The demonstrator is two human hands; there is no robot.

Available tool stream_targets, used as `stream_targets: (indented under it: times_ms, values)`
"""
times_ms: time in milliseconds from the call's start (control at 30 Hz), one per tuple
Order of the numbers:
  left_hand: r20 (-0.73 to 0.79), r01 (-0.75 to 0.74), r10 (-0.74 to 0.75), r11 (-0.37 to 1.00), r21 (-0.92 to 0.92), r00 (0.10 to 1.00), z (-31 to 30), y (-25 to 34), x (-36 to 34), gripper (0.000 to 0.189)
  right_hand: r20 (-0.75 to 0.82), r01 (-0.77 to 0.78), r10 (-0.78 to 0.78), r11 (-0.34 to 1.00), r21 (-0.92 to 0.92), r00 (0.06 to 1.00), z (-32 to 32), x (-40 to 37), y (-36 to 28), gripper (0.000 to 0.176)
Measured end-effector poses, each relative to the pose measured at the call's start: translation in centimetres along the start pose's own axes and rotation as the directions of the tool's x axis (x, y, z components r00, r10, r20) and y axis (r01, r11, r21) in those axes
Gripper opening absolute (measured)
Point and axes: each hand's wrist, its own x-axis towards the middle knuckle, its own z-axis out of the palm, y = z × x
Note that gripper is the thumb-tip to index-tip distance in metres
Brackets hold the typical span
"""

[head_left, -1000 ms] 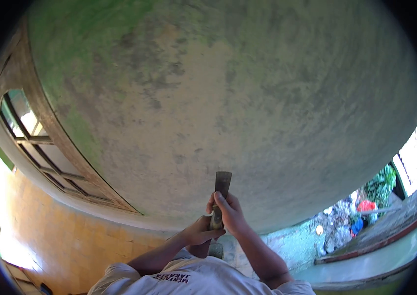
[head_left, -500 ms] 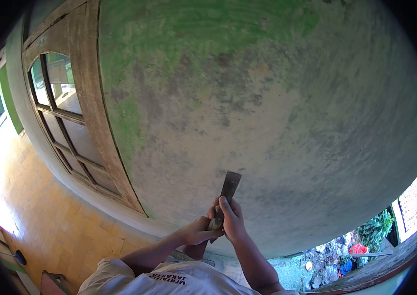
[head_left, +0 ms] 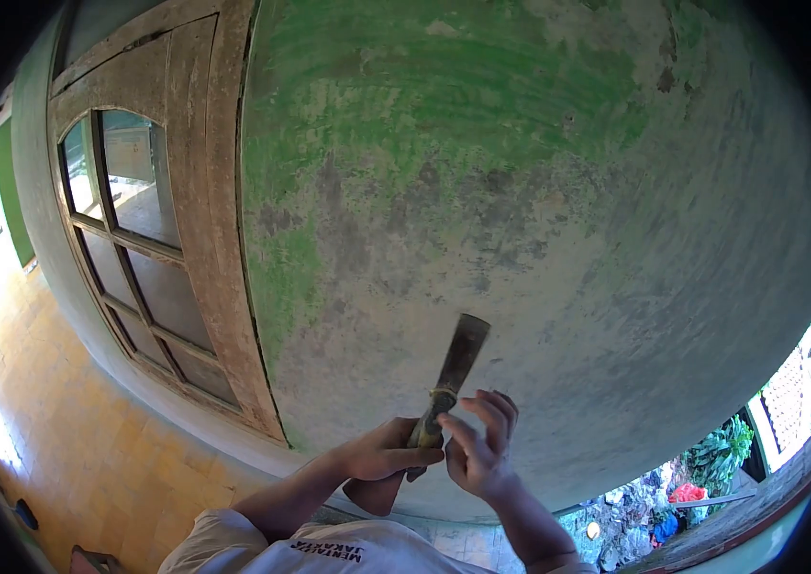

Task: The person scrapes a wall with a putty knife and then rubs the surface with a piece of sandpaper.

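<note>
A scraper [head_left: 464, 352] with a flat dark metal blade points up and away in front of the wall. My left hand [head_left: 388, 452] is wrapped round the lower part of its worn handle [head_left: 430, 427]. A yellowish band circles the handle just below the blade. My right hand [head_left: 484, 448] is beside the handle, fingers apart and bent, with the thumb and index fingertips close to it. Below my left hand shows a reddish-brown flat piece [head_left: 375, 492], partly hidden. Ahead is the wall [head_left: 539, 277], green above and patchy bare grey below.
To the left, a weathered wooden window frame [head_left: 204, 191] with glass panes borders the wall. Yellow-tan floor tiles [head_left: 128, 421] lie below it. At lower right are plants [head_left: 719, 454], a red item [head_left: 687, 494] and a ledge [head_left: 740, 531].
My right hand has let go of the scraper and opened to the right of it. My left hand keeps its hold. The view has shifted, showing more of the green wall.
</note>
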Motion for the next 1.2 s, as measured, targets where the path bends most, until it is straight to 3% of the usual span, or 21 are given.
stream_targets:
  times_ms: [67, 167, 333, 400, 433, 467, 533, 600, 667, 733, 767, 800, 833, 867, 900, 967, 1033, 1100, 1200]
  values:
    - [0.042, 0.026, -0.028, 0.998, 0.049, 0.999, 0.2, 1.7, -0.6, 0.025, 0.039, 0.03, -0.028, 0.998, -0.059, 0.999, -0.2, 0.4, -0.4, 0.034]
    - [0.089, 0.035, -0.046, 0.991, 0.127, 0.995, 0.1, 2.7, -1.1, 0.027, 0.199, 0.272, -0.232, 0.94, -0.204, 0.952, -1.3, 1.5, -0.2, 0.03]
    - [0.163, 0.004, -0.039, 0.978, 0.21, 0.986, -0.2, 5.4, -1.9, 0.029, 0.202, 0.428, -0.386, 0.87, -0.247, 0.9, -2.3, 3.2, 0.2, 0.026]
    - [0.173, -0.057, 0.007, 0.957, 0.284, 0.985, -0.4, 6.2, -1.9, 0.039, 0.204, 0.468, -0.425, 0.842, -0.269, 0.882, -3.0, 4.4, 0.3, 0.024]
    - [0.177, -0.062, 0.012, 0.958, 0.281, 0.984, -0.6, 6.5, -1.9, 0.039, 0.193, 0.485, -0.446, 0.832, -0.269, 0.874, -3.3, 5.0, 0.3, 0.017]
    - [0.19, -0.136, 0.089, 0.957, 0.255, 0.978, -0.8, 6.8, -2.0, 0.044, 0.183, 0.502, -0.468, 0.822, -0.268, 0.864, -3.7, 5.7, 0.3, 0.011]
    - [0.201, -0.216, 0.171, 0.95, 0.224, 0.964, -1.2, 7.2, -1.8, 0.05, 0.187, 0.528, -0.495, 0.808, -0.26, 0.849, -4.2, 7.6, 0.5, 0.021]
    - [0.183, -0.451, 0.416, 0.856, 0.251, 0.891, -1.8, 7.5, -1.4, 0.058, 0.031, 0.509, -0.509, 0.853, -0.113, 0.86, -4.2, 9.0, 0.9, 0.024]
    - [0.217, -0.491, 0.442, 0.815, 0.307, 0.87, -2.8, 8.9, -1.4, 0.058, -0.002, 0.534, -0.535, 0.844, -0.039, 0.845, -4.4, 11.0, 0.8, 0.026]
    - [0.102, -0.661, 0.658, 0.717, 0.22, 0.747, -2.7, 10.2, -1.4, 0.065, -0.065, 0.421, -0.416, 0.899, 0.122, 0.907, -4.6, 12.1, 0.5, 0.028]
    - [0.098, -0.664, 0.661, 0.715, 0.22, 0.744, -2.8, 11.3, -1.3, 0.065, -0.069, 0.367, -0.361, 0.91, 0.194, 0.93, -4.6, 12.5, 0.7, 0.027]
    - [0.073, -0.689, 0.713, 0.639, 0.343, 0.697, -3.0, 12.5, -1.2, 0.064, -0.066, 0.37, -0.364, 0.908, 0.197, 0.929, -4.3, 13.1, 0.6, 0.027]
    - [0.057, -0.694, 0.762, 0.553, 0.461, 0.645, -3.2, 13.6, -0.9, 0.065, -0.12, 0.228, -0.196, 0.885, 0.405, 0.973, -4.0, 13.6, 0.4, 0.028]
    - [0.065, -0.714, 0.816, 0.46, 0.529, 0.574, -3.4, 14.7, -0.3, 0.067, -0.133, 0.092, -0.014, 0.795, 0.599, 0.991, -3.7, 14.3, 0.2, 0.028]
    - [0.08, -0.72, 0.862, 0.362, 0.592, 0.5, -3.5, 15.8, 0.3, 0.069, -0.132, 0.093, -0.016, 0.793, 0.602, 0.991, -3.4, 15.1, 0.0, 0.028]
    - [0.104, -0.699, 0.876, 0.299, 0.65, 0.471, -4.2, 18.3, 0.9, 0.072, -0.086, -0.087, 0.323, 0.484, 0.871, 0.943, -3.3, 17.4, -0.5, 0.029]
    - [0.141, -0.673, 0.886, 0.224, 0.705, 0.442, -4.9, 20.6, 1.8, 0.074, -0.072, -0.078, 0.319, 0.434, 0.897, 0.945, -3.9, 20.2, -0.3, 0.029]
    - [0.172, -0.567, 0.966, -0.032, 0.823, 0.195, -5.6, 22.8, 2.7, 0.078, -0.064, -0.065, 0.313, 0.385, 0.92, 0.948, -4.5, 22.9, -0.3, 0.029]
    - [0.18, -0.56, 0.956, -0.02, 0.828, 0.233, -6.1, 26.5, 3.8, 0.08, -0.1, -0.052, 0.312, 0.444, 0.894, 0.945, -5.5, 26.3, -0.6, 0.026]
